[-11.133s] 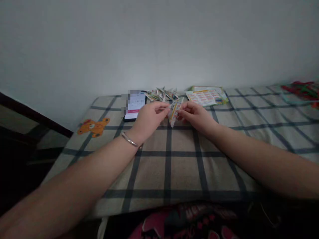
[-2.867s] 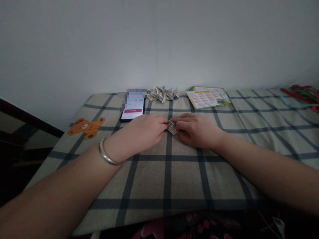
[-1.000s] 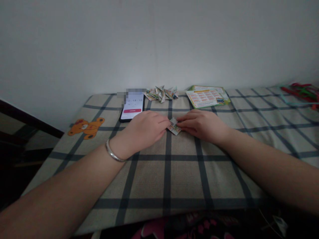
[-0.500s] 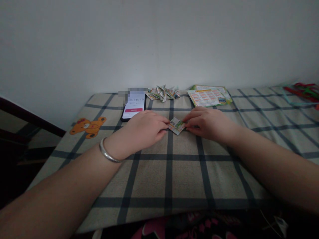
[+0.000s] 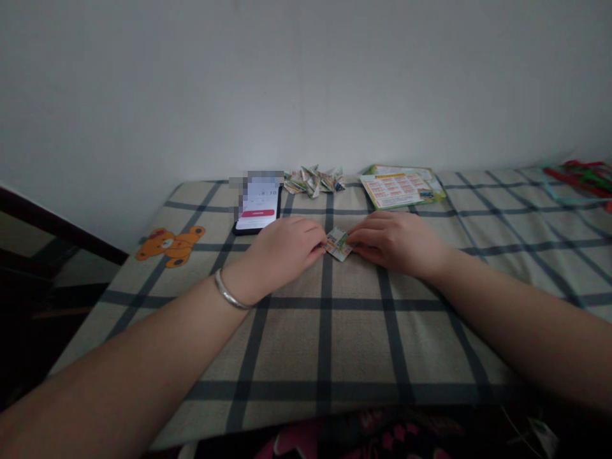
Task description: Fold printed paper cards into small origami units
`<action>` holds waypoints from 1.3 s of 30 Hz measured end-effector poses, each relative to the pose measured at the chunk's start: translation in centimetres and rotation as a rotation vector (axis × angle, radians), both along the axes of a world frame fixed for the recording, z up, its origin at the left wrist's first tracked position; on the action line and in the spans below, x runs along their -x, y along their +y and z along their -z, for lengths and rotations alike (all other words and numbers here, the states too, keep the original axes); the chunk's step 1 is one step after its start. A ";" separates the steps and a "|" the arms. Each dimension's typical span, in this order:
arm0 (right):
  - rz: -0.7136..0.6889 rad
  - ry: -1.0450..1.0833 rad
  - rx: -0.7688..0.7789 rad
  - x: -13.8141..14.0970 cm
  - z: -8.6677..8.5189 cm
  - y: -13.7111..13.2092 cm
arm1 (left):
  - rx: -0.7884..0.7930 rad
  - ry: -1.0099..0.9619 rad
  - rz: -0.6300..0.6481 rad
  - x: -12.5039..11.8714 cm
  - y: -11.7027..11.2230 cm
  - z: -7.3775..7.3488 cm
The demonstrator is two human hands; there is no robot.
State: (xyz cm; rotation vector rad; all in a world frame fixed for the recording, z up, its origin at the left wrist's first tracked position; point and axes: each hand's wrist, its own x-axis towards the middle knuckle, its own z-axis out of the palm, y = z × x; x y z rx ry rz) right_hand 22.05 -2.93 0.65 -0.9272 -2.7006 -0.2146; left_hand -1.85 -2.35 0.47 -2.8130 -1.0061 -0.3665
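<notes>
A small folded paper square [image 5: 338,245] with coloured print lies on the checked tablecloth, turned so that it looks like a diamond. My left hand [image 5: 289,250], below a silver bangle [image 5: 228,292], pinches its left corner between thumb and fingers. From the other side, my right hand [image 5: 394,243] pinches the right corner, its fingers pressed together. Behind the hands sits a cluster of folded paper pieces [image 5: 313,181] with pointed tips. Fingertips hide the paper's two side corners.
A phone [image 5: 258,207] showing a timer lies left of the folded pieces. Printed leaflets [image 5: 396,188] rest at the back near the wall. A bear-shaped cutout [image 5: 171,245] is at the left, and a red and green bundle [image 5: 581,178] at the far right.
My right hand's fingers have drawn closer together and slightly inward at the paper's right corner. My left hand has shifted slightly right, its fingers closing tighter. The paper stays in nearly the same spot.
</notes>
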 end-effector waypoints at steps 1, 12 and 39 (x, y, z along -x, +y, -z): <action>-0.011 0.001 -0.005 0.0 0.0 0.0 | 0.008 -0.018 0.018 0.0 0.1 0.1; -0.237 0.023 0.019 -0.2 0.2 0.2 | 0.062 -0.057 0.125 0.6 0.4 0.1; -0.321 -0.016 0.011 0.1 -0.1 0.0 | -0.039 0.000 0.138 0.3 -0.1 0.4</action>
